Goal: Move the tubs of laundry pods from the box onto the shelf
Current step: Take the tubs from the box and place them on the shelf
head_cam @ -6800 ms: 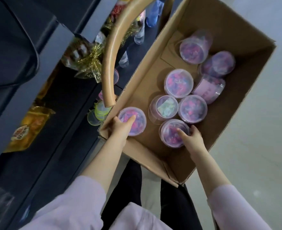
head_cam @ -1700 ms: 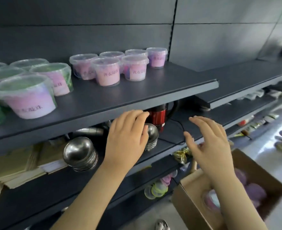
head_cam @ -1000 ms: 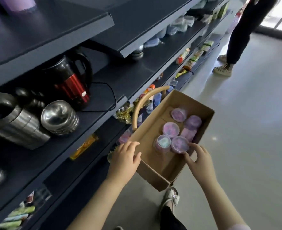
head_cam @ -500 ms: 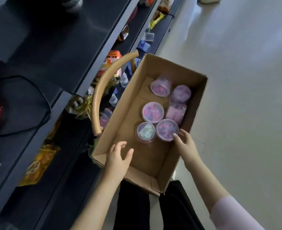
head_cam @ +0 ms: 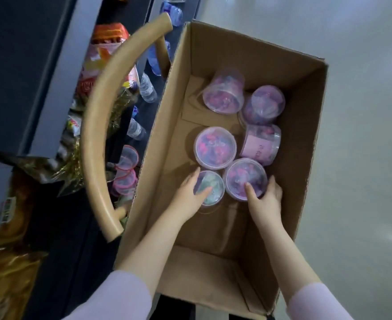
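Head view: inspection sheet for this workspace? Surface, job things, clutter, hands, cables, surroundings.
Surface: open brown cardboard box beside dark shelving.
Job's things: six clear lidded tubs of pods in the box; the pink-labelled tub lies on its side.
Clutter: curved tan tube and clear water bottles on the shelving side of the box.
Hands: left hand grips the green-filled tub; right hand grips the purple-filled tub next to it.
Cables: nothing seen.
Surroundings: pale grey floor.
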`<state>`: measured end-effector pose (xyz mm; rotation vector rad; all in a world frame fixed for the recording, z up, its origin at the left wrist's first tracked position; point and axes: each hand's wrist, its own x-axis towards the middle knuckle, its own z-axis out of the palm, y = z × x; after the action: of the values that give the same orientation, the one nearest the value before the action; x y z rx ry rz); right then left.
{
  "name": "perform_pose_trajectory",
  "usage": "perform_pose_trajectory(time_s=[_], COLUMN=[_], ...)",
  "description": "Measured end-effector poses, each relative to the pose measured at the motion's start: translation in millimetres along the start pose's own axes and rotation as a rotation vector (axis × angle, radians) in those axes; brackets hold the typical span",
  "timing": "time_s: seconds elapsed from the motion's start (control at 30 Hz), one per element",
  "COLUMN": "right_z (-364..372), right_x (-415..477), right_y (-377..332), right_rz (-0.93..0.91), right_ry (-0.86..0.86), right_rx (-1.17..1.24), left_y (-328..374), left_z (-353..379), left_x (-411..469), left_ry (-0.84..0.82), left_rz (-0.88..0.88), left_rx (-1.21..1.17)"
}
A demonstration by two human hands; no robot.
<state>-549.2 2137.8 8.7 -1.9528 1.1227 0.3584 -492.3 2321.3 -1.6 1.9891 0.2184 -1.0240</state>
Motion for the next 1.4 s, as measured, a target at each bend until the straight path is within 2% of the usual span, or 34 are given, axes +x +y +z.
perform_pose_trajectory(time_s=[0.13, 0.3, 0.43, 0.6, 0.7, 0.8, 1.0, 1.2, 1.4], right_z=[7, 13, 18, 21, 21, 13, -16, -22, -34], right_x=[-2, -4, -4, 0, 1, -1, -8, -8, -9], right_y=[8, 20, 31, 40, 37, 29, 10, 4, 3], right_rz=[0.004, 0.053, 0.251, 0.276, 0.293, 0.291, 0.277, 0.277, 0.216], right_ry=[-0.018, -0.036, -0.185, -0.374, -0.361, -0.332, -0.371, -0.438, -0.512], right_rx=[-0.099, 0.025, 0.255, 0.453, 0.631, 0.682, 0.822, 0.743, 0.692], left_y=[-15, -39, -35, -35, -37, -44, -56, -34, -23], left_z=[-7, -8, -3, -2, -2, -1, 13, 41, 58], left_x=[4, -6, -3, 8, 4, -6, -34, -44, -72], left_ry=[0.131, 0.168, 0.179, 0.099, 0.06, 0.032, 0.126, 0.124, 0.275], left_rz=[0.025, -0.214, -0.474, -0.603, -0.58, -0.534, -0.43, -0.409, -0.26], left_rx=[0.016, -0.057, -0.264, -0.438, -0.574, -0.629, -0.748, -0.753, -0.751])
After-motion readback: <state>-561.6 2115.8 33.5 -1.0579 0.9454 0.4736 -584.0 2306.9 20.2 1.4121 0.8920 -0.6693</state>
